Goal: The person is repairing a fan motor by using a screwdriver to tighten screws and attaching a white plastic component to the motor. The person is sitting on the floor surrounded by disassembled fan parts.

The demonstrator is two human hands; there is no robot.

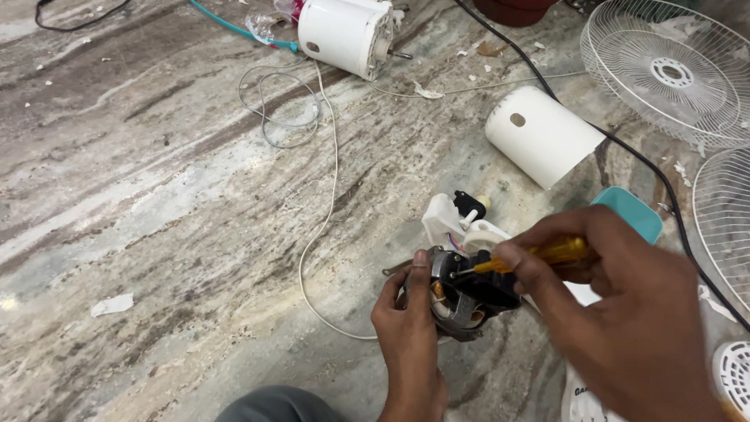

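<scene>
Head view shows the right hand [617, 305] gripping a yellow screwdriver [539, 255], its tip on the fan motor [461, 293], which the left hand [408, 324] clasps at six o'clock on the marble floor [156, 203]. A white cover [541, 134] lies at one o'clock, with a wire guard [672, 70] beyond it.

At lower centre, the left hand [408, 316] gripped a fan motor [462, 293]; the right hand [617, 289] pressed a yellow-handled screwdriver [531, 256] into it.

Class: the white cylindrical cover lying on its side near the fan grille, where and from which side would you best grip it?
Grip the white cover across its round body mid-length, coming from above: it lies tilted on the floor, curved wall upward and clear. Its open lower end probably also offers a rim to pinch.
</scene>
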